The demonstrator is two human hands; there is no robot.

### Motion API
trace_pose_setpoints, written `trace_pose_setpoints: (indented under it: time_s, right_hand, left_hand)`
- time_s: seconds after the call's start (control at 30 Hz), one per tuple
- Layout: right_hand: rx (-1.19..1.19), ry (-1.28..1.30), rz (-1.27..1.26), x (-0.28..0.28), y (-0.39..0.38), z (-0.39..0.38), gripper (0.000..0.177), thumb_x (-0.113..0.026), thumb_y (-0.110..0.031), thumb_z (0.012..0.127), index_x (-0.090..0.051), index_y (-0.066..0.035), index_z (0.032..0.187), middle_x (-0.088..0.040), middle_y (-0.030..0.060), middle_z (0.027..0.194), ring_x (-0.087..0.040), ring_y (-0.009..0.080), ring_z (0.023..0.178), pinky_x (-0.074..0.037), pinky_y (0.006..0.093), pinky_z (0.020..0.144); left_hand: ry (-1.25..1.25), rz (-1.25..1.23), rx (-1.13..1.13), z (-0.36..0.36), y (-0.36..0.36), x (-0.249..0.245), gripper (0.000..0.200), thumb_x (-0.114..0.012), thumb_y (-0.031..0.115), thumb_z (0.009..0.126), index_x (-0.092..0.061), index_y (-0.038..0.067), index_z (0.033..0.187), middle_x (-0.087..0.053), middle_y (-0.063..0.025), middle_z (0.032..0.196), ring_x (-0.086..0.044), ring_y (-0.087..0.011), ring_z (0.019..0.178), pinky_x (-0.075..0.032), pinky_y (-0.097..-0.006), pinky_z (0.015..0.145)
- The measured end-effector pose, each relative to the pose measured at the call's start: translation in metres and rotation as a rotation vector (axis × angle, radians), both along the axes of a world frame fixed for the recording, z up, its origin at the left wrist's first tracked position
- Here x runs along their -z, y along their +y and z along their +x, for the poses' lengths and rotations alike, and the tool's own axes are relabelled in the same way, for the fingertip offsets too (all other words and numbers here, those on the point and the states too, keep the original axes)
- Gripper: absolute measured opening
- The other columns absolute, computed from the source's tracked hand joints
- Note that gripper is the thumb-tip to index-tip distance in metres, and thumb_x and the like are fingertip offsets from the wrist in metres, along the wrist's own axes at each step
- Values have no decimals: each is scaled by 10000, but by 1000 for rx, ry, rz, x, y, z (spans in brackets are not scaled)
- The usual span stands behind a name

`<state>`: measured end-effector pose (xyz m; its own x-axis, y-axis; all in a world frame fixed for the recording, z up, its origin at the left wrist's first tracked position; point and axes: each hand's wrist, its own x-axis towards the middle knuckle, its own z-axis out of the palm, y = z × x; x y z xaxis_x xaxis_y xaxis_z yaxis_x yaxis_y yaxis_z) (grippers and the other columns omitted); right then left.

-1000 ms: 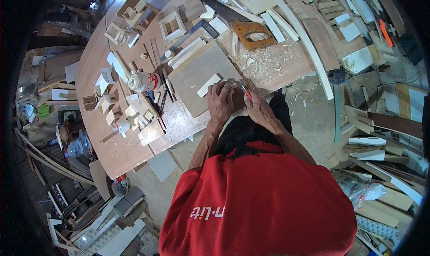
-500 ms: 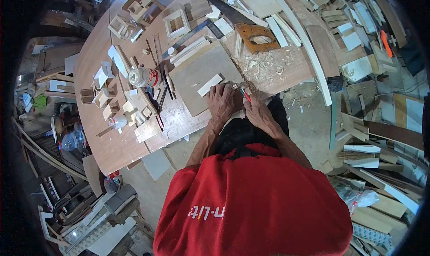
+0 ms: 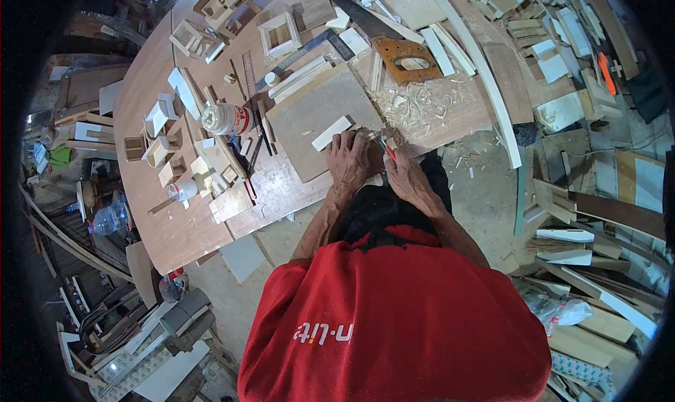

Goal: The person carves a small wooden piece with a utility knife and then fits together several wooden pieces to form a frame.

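My left hand [image 3: 348, 157] is closed at the front edge of a flat square board [image 3: 299, 117], its fingertips around a small pale piece of wood, mostly hidden. A pale rectangular wood block [image 3: 331, 133] lies on the board beside those fingers. My right hand [image 3: 409, 180] is closed around a slim red-handled tool [image 3: 387, 150], its tip pointing at the spot where the left fingertips are. The tool's working end is too small to make out. Curly wood shavings [image 3: 422, 103] are heaped beyond my hands, next to a handsaw [image 3: 406, 57] with a wooden handle.
A glass jar [image 3: 226, 119] with a red label stands left on the round table [image 3: 183, 237]. Around it are small wooden frames [image 3: 280, 35], strips, pencils and a metal square [image 3: 306, 56]. A long curved strip [image 3: 485, 68] follows the right edge. Offcuts crowd the floor.
The red-handled tool and my right hand have shifted only slightly. My left hand stays in place, and the view has moved a little.
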<state>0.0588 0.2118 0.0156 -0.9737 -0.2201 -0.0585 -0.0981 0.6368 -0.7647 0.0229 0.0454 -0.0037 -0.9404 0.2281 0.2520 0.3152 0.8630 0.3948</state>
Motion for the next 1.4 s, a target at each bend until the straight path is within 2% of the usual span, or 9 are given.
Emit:
trace_pose_setpoints:
  time_s: [0.33,0.5,0.6,0.73,0.93,1.0,1.1,1.33,1.4]
  right_hand:
    - [59,-90,-45,4,0,0,239,-464,-184,951,-516,50,952,-549,279,755,-579,447,740,-451,482,673]
    - [-176,197,216,20,5,2,143,-532,-64,842,-500,46,929,-476,206,811,-568,377,728,-450,458,640]
    - [-113,90,136,27,3,2,175,-549,-56,809,-499,49,940,-472,211,847,-566,384,753,-454,452,645]
    - [-199,220,260,17,6,2,163,-535,-71,846,-501,50,951,-492,224,830,-572,388,745,-454,455,648]
    - [-81,99,88,6,4,1,198,-481,-135,933,-491,55,986,-549,252,767,-584,421,742,-451,472,659]
    - [-144,35,223,7,3,-1,284,-551,-111,833,-565,56,1062,-519,190,940,-615,317,725,-512,412,624]
    - [-35,24,53,4,3,2,229,-469,-173,953,-492,50,996,-564,284,779,-591,443,761,-453,482,674]
    - [-17,-61,61,-1,3,-1,241,-451,-175,960,-519,54,986,-568,282,798,-589,445,770,-459,480,679]
    - [-142,137,194,10,3,1,236,-449,-159,951,-521,64,984,-555,284,800,-578,454,774,-459,485,684]
  left_hand:
    - [-2,4,0,0,0,0,347,-602,174,791,-609,117,1133,-555,-90,1021,-503,-311,970,-399,-435,803]
    - [-8,-37,-18,1,4,-5,331,-592,154,790,-605,116,1119,-549,-88,1045,-501,-300,992,-385,-446,837]
    - [-8,-68,-39,4,9,-5,315,-583,147,787,-601,112,1100,-538,-89,1072,-495,-294,1023,-382,-455,859]
    - [-12,-46,-53,4,10,-3,338,-559,143,781,-588,111,1116,-534,-94,1080,-489,-303,1032,-380,-463,862]
    - [-32,-49,-56,2,11,-3,349,-546,135,763,-582,112,1110,-528,-101,1056,-489,-307,1007,-375,-454,848]
    - [-37,-51,-53,2,10,-3,338,-550,138,765,-585,114,1100,-528,-98,1049,-490,-304,1004,-373,-452,847]
    - [-26,-49,-46,3,10,-3,316,-559,146,770,-589,117,1083,-528,-92,1039,-492,-298,1000,-369,-448,842]
    - [4,-36,-35,2,9,-1,292,-568,159,781,-591,117,1069,-529,-90,1026,-496,-297,993,-366,-446,830]
    - [10,-35,-41,2,10,-1,299,-569,163,780,-589,114,1074,-527,-95,1022,-496,-300,992,-366,-446,828]
